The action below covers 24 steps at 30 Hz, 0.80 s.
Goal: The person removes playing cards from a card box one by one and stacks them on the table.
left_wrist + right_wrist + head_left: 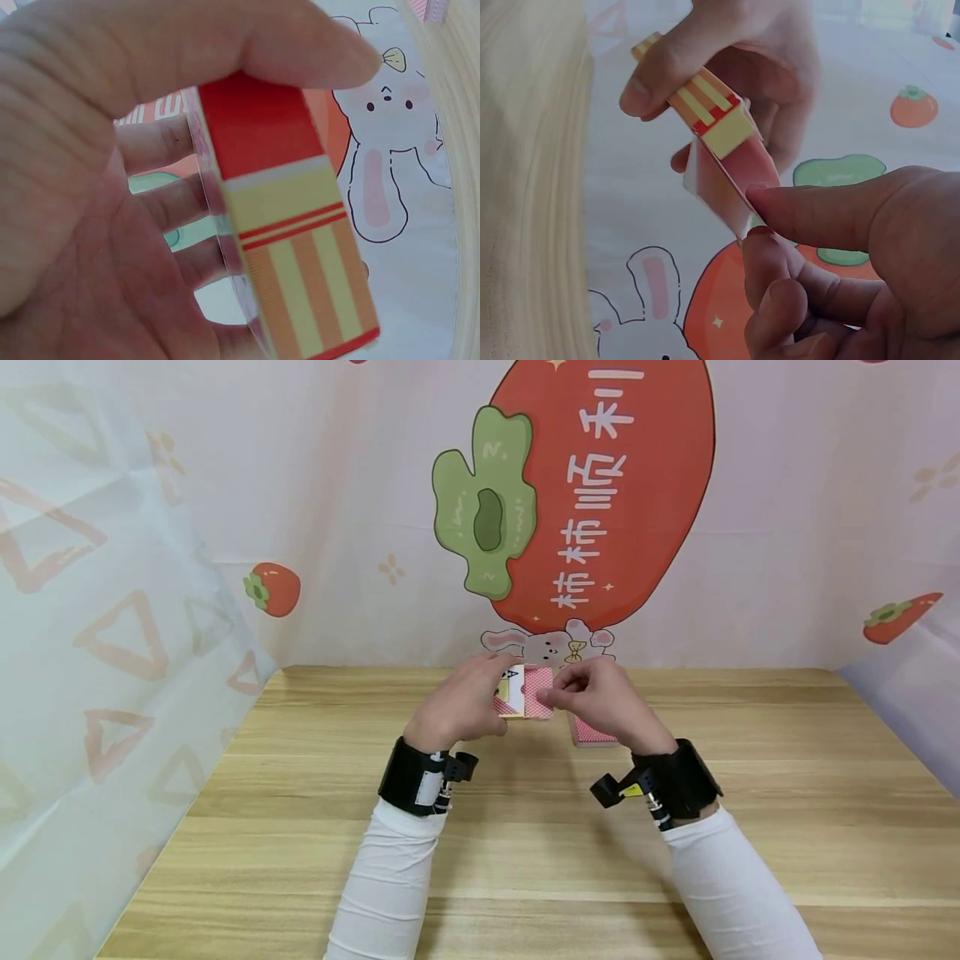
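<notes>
My left hand (461, 700) grips a small playing-card box (512, 692), thumb along one narrow side and fingers across the other. In the left wrist view that side of the box (289, 225) has a red end and orange and yellow stripes. A red-patterned playing card (538, 693) sticks out of the box's right end. Between thumb and forefinger, my right hand (611, 697) pinches the card's outer edge. The right wrist view shows the card (742, 169) edge-on, with a pale flap beside it. Below my right hand a stack of red-backed cards (592, 732) lies on the table, partly hidden.
The wood-grain table (525, 877) ends at a back wall hung with a printed cloth (360, 485) showing a large persimmon and a rabbit. Black camera bands (408, 777) sit on both wrists.
</notes>
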Each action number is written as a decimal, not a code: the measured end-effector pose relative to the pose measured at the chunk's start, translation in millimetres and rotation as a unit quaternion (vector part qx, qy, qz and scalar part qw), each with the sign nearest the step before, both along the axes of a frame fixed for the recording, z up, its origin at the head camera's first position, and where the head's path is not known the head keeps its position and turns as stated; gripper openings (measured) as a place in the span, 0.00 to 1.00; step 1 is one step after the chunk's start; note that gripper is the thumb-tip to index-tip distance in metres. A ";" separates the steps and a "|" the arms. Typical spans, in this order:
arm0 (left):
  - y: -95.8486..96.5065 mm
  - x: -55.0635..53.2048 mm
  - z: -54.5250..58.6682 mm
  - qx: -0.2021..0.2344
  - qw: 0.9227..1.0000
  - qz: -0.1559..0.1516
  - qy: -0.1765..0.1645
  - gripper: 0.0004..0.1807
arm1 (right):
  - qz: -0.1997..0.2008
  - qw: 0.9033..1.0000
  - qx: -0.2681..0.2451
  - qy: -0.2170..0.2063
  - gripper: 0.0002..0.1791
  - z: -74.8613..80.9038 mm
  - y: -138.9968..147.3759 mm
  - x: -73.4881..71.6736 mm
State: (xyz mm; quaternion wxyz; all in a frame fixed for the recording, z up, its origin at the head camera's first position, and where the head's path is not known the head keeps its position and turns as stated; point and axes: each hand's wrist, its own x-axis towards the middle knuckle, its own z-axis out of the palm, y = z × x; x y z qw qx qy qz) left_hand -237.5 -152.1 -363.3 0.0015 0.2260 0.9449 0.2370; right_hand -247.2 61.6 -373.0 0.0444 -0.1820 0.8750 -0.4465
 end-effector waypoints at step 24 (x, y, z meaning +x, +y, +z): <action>-1.6 1.0 -0.5 -0.045 0.999 0.022 0.001 0.38 | 0.074 0.978 0.068 0.183 0.23 13.0 13.3 4.5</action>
